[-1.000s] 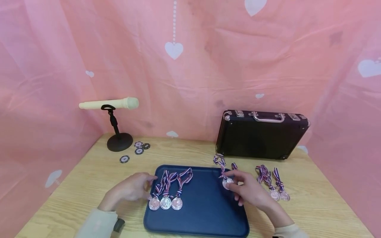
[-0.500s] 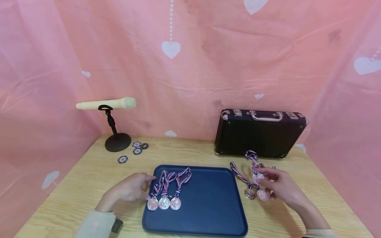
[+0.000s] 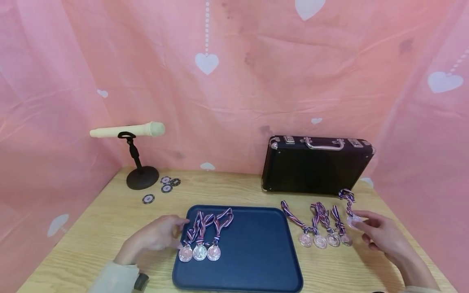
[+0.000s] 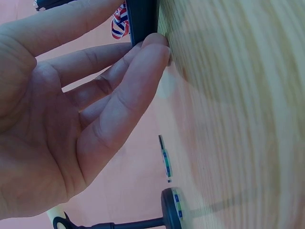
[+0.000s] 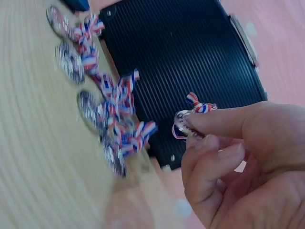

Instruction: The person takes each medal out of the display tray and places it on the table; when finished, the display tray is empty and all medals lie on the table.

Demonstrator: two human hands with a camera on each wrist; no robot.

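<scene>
— On the wooden table point(image 3: 110, 228), seen from the head camera, what has each hand got?

— At about five o'clock the right hand point(image 3: 381, 236) pinches a medal point(image 3: 353, 221) between thumb and fingertips, lifted just off the wood, its striped ribbon point(image 3: 347, 199) rising toward twelve. Just beside it, at its nine o'clock, four more medals point(image 3: 324, 241) lie in a row on the table. The left hand point(image 3: 155, 238) sits at seven o'clock with fingers loosely spread, holding nothing, its fingertips at the left rim of the blue tray point(image 3: 256, 260). Three medals on the tray point(image 3: 199, 252) lie just past those fingertips.

— And farther back?

— A black case point(image 3: 316, 167) stands upright at one o'clock. At eleven o'clock a microphone on a stand point(image 3: 135, 162) has a few poker chips point(image 3: 165, 187) near its base.

— Does the left wrist camera agree?

— Yes. The fingers point(image 4: 119, 95) are nearly straight and slightly parted, and the tips seem to touch the tray's dark edge point(image 4: 143, 21), though the view is too close to be sure. A chip point(image 4: 165, 162) and the stand's base point(image 4: 171, 212) show beyond.

— The right wrist camera?

— The thumb and forefinger point(image 5: 224, 124) are pressed onto the medal's rim point(image 5: 181, 125), with the case's ribbed face point(image 5: 190, 62) behind it. The row of medals point(image 5: 90, 107) is blurred at nine o'clock.
</scene>
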